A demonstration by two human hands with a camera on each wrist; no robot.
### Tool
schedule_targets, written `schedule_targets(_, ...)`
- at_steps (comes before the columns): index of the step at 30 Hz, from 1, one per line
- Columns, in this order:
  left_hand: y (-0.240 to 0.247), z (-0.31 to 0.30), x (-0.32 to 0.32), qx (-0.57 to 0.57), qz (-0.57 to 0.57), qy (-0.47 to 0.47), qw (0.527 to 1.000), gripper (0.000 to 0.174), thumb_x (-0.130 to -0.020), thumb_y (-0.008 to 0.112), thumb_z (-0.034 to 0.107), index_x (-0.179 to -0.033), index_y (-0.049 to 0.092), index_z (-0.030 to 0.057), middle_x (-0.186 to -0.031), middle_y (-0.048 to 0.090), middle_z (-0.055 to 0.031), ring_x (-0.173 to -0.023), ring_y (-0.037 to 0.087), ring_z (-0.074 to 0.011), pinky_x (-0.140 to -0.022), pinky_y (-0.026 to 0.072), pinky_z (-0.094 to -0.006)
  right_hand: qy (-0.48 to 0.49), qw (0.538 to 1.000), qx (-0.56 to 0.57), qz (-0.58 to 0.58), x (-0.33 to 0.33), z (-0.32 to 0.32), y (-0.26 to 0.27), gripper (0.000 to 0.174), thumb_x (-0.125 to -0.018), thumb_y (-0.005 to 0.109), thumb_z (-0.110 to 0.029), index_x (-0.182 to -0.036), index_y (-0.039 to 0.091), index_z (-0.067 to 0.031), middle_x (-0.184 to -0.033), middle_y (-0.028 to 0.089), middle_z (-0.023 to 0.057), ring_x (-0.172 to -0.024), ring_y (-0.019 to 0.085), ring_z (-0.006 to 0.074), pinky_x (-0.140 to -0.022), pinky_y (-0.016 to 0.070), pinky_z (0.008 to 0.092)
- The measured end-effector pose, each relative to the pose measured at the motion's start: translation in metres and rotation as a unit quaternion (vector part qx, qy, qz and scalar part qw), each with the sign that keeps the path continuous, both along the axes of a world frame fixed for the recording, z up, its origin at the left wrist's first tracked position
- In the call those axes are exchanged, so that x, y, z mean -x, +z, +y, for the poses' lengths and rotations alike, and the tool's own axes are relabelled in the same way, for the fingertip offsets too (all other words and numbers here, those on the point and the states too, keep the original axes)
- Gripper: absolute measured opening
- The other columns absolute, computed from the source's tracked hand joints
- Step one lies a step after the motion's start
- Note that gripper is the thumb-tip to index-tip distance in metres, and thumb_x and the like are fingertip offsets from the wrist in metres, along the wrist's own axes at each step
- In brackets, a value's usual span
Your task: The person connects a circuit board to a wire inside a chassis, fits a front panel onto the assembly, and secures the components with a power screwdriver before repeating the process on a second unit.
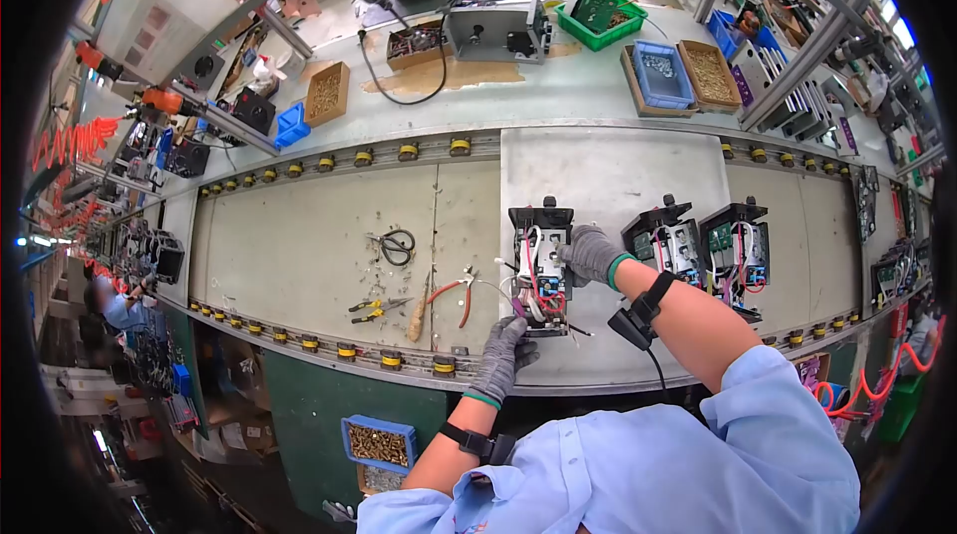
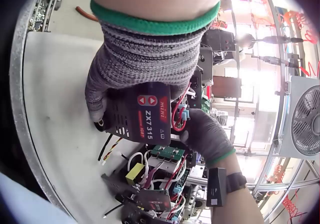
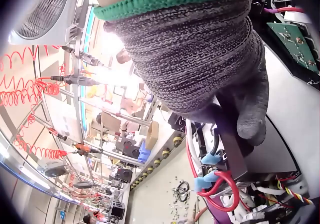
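Observation:
An open-cased welding machine (image 1: 543, 260) stands upright on the white board, its wires and boards exposed. Its dark front panel (image 2: 145, 115) reads "mini ZX7 315 IGBT" in the left wrist view. My gloved left hand (image 1: 501, 358) grips this panel at the near end, thumb along one edge; its other fingers are mostly hidden. At the far right side, my gloved right hand (image 1: 595, 256) holds a dark upright plate of the machine between thumb and fingers, shown close in the right wrist view. Red wires (image 3: 227, 196) with blue connectors loop out beside it.
Two similar machines (image 1: 670, 247) stand to the right on the board. Left of it lie red-handled pliers (image 1: 466, 300), yellow-handled cutters (image 1: 371, 311), black-handled scissors (image 1: 397, 247) and loose scraps. Roller rails (image 1: 394, 361) border the bench. A blue screw bin (image 1: 379, 442) sits below.

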State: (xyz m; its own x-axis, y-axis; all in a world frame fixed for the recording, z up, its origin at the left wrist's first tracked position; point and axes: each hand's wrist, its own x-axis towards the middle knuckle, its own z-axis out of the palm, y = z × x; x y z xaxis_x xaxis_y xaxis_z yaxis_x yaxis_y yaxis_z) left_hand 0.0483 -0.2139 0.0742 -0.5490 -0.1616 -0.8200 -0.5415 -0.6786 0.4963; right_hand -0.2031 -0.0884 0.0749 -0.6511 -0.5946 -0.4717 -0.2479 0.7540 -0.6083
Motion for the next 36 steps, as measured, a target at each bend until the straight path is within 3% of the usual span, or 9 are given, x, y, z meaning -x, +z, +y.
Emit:
schedule_targets(4, -0.004, -0.021, -0.008, -0.012, 0.009, 0.020, 1.000, 0.049, -0.092, 0.069, 0.040, -0.131, 0.053, 0.0161, -0.103, 0.058, -0.0066, -0.091, 0.065, -0.0254, -0.080, 0.0597, -0.0475, -0.154, 0.965, 0.046, -0.207, -0.018, -0.021, 0.044, 0.035, -0.090, 0.067, -0.031, -0.094, 0.071, 0.0036, -0.079, 0.071, 0.0186, -0.075, 0.071, 0.0315, -0.075, 0.0562, 0.0428)
schedule_targets(7, -0.016, -0.034, -0.012, -0.009, 0.027, -0.011, 1.000, 0.047, -0.091, 0.069, 0.042, -0.128, 0.055, 0.0166, -0.100, 0.058, -0.0056, -0.086, 0.064, -0.0236, -0.078, 0.0601, -0.0465, -0.032, 0.997, 0.052, -0.040, -0.011, -0.022, -0.025, 0.030, -0.089, 0.068, -0.026, -0.097, 0.071, 0.0028, -0.077, 0.071, 0.0159, -0.071, 0.072, 0.0264, -0.068, 0.0581, 0.0402)
schedule_targets(16, -0.011, -0.031, -0.019, 0.023, 0.013, 0.001, 1.000, 0.045, -0.088, 0.073, 0.043, -0.119, 0.058, 0.0136, -0.087, 0.058, -0.0039, -0.070, 0.065, -0.0194, -0.064, 0.0613, -0.0389, -0.027, 0.983, 0.120, -0.137, -0.023, -0.053, -0.024, 0.026, -0.091, 0.064, -0.023, -0.103, 0.071, -0.0019, -0.072, 0.071, 0.0127, -0.067, 0.072, 0.0263, -0.066, 0.0585, 0.0414)
schedule_targets(23, -0.005, -0.041, -0.022, 0.014, -0.004, -0.010, 1.000, 0.057, -0.087, 0.074, 0.049, -0.123, 0.054, 0.0102, -0.091, 0.057, -0.0041, -0.068, 0.062, -0.0164, -0.059, 0.0593, -0.0354, -0.103, 0.973, 0.027, -0.205, -0.036, -0.072, 0.025, 0.015, -0.090, 0.069, -0.010, -0.105, 0.067, -0.0064, -0.083, 0.067, 0.0042, -0.071, 0.065, 0.0159, -0.061, 0.0608, 0.0392)
schedule_targets(28, -0.019, -0.035, -0.026, 0.037, 0.027, -0.027, 0.999, 0.070, -0.085, 0.074, 0.054, -0.130, 0.048, 0.0060, -0.103, 0.058, -0.0072, -0.073, 0.062, -0.0172, -0.061, 0.0579, -0.0331, -0.067, 0.967, -0.054, -0.240, -0.035, -0.065, 0.068, 0.031, -0.096, 0.064, -0.027, -0.111, 0.063, -0.0002, -0.077, 0.070, 0.0128, -0.058, 0.069, 0.0235, -0.051, 0.0577, 0.0348)
schedule_targets(31, -0.014, -0.040, -0.026, 0.028, 0.019, -0.041, 0.999, 0.081, -0.083, 0.078, 0.052, -0.136, 0.042, 0.0022, -0.099, 0.060, -0.0071, -0.066, 0.057, -0.0125, -0.055, 0.0528, -0.0291, 0.186, 0.947, -0.262, -0.009, 0.018, -0.104, 0.127, 0.061, -0.097, 0.050, -0.058, -0.109, 0.068, -0.0011, -0.082, 0.073, 0.0185, -0.075, 0.073, 0.0329, -0.081, 0.0586, 0.0446)
schedule_targets(33, -0.012, -0.039, -0.025, 0.028, 0.030, -0.035, 0.999, 0.086, -0.081, 0.078, 0.055, -0.138, 0.041, 0.0022, -0.097, 0.059, -0.0067, -0.065, 0.056, -0.0125, -0.054, 0.0520, -0.0292, 0.190, 0.946, -0.124, 0.230, 0.065, -0.143, 0.189, 0.067, -0.095, 0.048, -0.063, -0.107, 0.069, -0.0005, -0.106, 0.071, 0.0242, -0.102, 0.069, 0.0388, -0.095, 0.0509, 0.0445)
schedule_targets(34, -0.011, -0.041, -0.026, 0.033, 0.031, -0.039, 0.998, 0.086, -0.081, 0.078, 0.055, -0.138, 0.041, 0.0024, -0.097, 0.059, -0.0073, -0.064, 0.056, -0.0123, -0.053, 0.0513, -0.0292, 0.114, 0.902, 0.055, 0.414, 0.103, -0.199, 0.254, 0.060, -0.091, 0.065, -0.057, -0.106, 0.066, 0.0008, -0.089, 0.073, 0.0199, -0.080, 0.072, 0.0314, -0.078, 0.0570, 0.0434)
schedule_targets(36, -0.004, -0.046, -0.025, 0.045, 0.007, -0.079, 0.996, 0.086, -0.081, 0.079, 0.054, -0.137, 0.042, -0.0001, -0.099, 0.061, -0.0093, -0.072, 0.060, -0.0141, -0.063, 0.0542, -0.0311, 0.022, 0.880, 0.068, 0.469, 0.136, -0.254, 0.306, 0.075, -0.086, 0.065, -0.064, -0.123, 0.063, 0.0008, -0.110, 0.071, 0.0252, -0.108, 0.067, 0.0388, -0.095, 0.0519, 0.0447)
